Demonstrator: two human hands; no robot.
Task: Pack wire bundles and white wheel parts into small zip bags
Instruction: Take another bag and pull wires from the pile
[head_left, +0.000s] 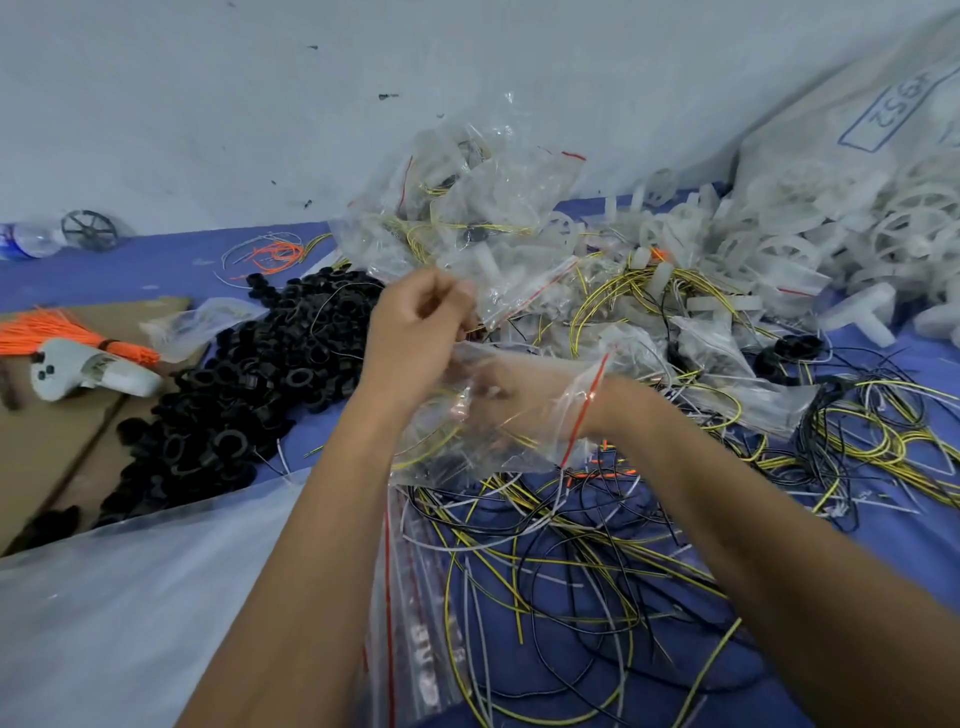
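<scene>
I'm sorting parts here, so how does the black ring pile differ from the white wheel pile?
The black rings are small and dark, heaped left of the hands; the white wheels are larger, pale and spoked, heaped at far right. The wheels spill from a big sack; the rings lie loose. Both are plastic-looking parts on the blue cloth.

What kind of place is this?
Probably a small workshop or home packing station for hobby kit parts: heaps of white wheel parts, loose wires and filled zip bags cover the blue table.

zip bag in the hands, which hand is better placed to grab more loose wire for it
Left, likely. The right hand is inside the zip bag, seen through the plastic. The left hand pinches the bag's edge from outside, so it could let go and reach the loose wires below.
</scene>
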